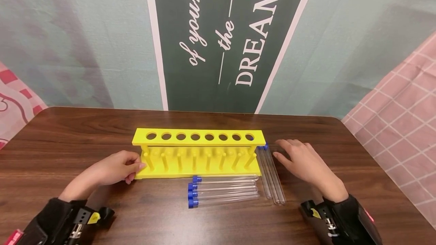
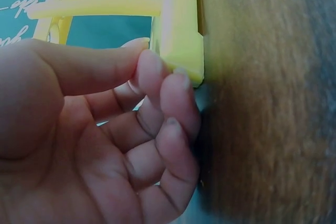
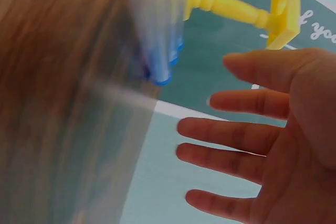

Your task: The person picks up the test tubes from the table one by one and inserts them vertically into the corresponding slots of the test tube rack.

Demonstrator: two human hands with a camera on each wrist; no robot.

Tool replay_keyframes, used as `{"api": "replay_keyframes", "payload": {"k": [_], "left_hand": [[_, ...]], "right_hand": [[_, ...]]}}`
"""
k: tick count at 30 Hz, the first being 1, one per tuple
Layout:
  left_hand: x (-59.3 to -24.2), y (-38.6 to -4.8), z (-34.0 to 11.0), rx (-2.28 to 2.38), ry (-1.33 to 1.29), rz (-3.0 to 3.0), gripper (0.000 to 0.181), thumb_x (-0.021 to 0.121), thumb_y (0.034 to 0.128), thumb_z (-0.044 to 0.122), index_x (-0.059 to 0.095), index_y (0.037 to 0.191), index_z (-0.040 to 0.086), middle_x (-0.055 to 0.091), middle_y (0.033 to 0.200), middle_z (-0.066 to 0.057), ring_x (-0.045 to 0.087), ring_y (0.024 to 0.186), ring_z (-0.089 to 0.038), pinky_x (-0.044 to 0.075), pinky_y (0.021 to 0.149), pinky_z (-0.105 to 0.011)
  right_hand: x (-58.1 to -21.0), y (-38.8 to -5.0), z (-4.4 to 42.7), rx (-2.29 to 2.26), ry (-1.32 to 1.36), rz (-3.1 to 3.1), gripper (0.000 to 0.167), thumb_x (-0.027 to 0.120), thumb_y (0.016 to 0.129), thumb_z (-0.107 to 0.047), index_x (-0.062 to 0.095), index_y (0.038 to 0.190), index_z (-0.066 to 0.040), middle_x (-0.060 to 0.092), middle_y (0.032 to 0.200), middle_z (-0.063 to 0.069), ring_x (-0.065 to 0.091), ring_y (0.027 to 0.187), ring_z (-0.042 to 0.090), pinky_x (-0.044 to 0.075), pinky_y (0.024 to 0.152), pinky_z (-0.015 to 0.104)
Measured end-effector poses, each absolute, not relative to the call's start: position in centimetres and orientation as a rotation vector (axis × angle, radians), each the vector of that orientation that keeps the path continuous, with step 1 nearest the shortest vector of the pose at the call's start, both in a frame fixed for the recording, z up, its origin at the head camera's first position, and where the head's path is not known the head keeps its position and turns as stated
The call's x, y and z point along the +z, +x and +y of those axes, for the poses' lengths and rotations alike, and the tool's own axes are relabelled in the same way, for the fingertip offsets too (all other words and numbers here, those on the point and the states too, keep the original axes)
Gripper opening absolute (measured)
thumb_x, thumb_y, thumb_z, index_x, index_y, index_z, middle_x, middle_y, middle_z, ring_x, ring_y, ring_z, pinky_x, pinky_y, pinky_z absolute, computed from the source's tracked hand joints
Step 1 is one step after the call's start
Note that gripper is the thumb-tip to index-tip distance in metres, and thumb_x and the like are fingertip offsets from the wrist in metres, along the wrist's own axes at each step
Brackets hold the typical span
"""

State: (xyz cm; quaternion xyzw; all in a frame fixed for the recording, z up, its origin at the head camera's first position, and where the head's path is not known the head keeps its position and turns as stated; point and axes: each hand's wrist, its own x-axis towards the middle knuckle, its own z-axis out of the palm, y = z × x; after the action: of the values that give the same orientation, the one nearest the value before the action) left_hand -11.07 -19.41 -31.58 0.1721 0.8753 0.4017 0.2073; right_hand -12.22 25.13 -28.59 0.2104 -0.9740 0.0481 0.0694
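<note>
A yellow test tube rack point(image 1: 199, 137) stands on the table, its round holes empty of upright tubes. My left hand point(image 1: 117, 167) pinches the rack's lower left corner between thumb and fingers; the left wrist view shows this hand point(image 2: 115, 124) at the end of the rack's base point(image 2: 181, 35). Clear tubes with blue caps point(image 1: 225, 190) lie in front of the rack, caps to the left. More tubes point(image 1: 272, 177) lie at its right end, caps point(image 3: 160, 74) away from me. Beside them, my right hand point(image 1: 304, 162) hovers with spread fingers, touching nothing in the right wrist view point(image 3: 283, 129).
The brown wooden table point(image 1: 146, 214) reaches back to a hanging cloth with a dark green lettered panel point(image 1: 218, 97). Pink checked cloth point(image 1: 405, 124) hangs at the right, and a pink and white cloth point(image 1: 15, 105) at the left.
</note>
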Motion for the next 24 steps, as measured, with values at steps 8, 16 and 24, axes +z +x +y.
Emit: {"api": "replay_keyframes", "payload": {"k": [8, 16, 24], "left_hand": [[-31.5, -10.9, -19.2, 1.096, 0.452, 2.463, 0.025, 0.052, 0.0936, 0.016, 0.048, 0.071, 0.005, 0.046, 0.057, 0.0, 0.039, 0.049, -0.014, 0.031, 0.046, -0.025], [-31.5, -10.9, -19.2, 1.097, 0.432, 2.463, 0.024, 0.053, 0.0931, 0.015, 0.048, 0.072, 0.005, 0.045, 0.057, -0.001, 0.039, 0.049, -0.015, 0.031, 0.047, -0.025], [-31.6, -10.9, -19.1, 1.108, 0.438, 2.451, 0.024, 0.052, 0.0934, 0.014, 0.048, 0.072, 0.004, 0.045, 0.057, -0.001, 0.04, 0.05, -0.015, 0.032, 0.047, -0.025]], "right_hand": [[-27.5, -11.0, 23.6, 0.148, 0.778, -2.827, 0.015, 0.069, 0.081, -0.013, 0.063, 0.091, -0.004, 0.059, 0.077, 0.002, 0.051, 0.062, 0.011, 0.04, 0.054, 0.029], [-26.7, -9.9, 22.4, 0.133, 0.799, -2.853, 0.012, 0.068, 0.08, -0.009, 0.057, 0.079, -0.011, 0.044, 0.066, -0.007, 0.036, 0.054, 0.005, 0.031, 0.049, 0.023], [-26.4, -8.4, 21.0, 0.08, 0.831, -2.898, 0.02, 0.071, 0.077, -0.006, 0.053, 0.074, -0.014, 0.039, 0.065, -0.008, 0.035, 0.055, 0.005, 0.03, 0.048, 0.021]]}}
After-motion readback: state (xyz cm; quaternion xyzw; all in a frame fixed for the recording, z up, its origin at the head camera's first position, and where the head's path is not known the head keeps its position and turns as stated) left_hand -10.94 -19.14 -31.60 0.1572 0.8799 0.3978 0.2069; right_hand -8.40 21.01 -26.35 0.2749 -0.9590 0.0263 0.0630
